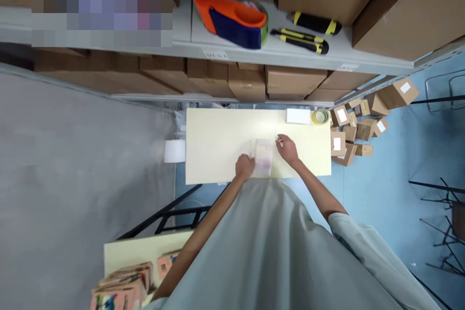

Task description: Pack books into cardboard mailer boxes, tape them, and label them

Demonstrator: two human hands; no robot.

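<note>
Packet: clear-wrapped pale pink packet (263, 157), near middle of the pale yellow desk (218, 145).
Left hand (244, 165): grip curled on its left edge.
Right hand (288, 149): fingers apart, just right of it.
Handling: likely light and slick; pinch both edges.

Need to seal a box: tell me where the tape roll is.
In the head view, the tape roll lies on the table at its far right corner, just right of a white pad, beyond the right hand.
</note>
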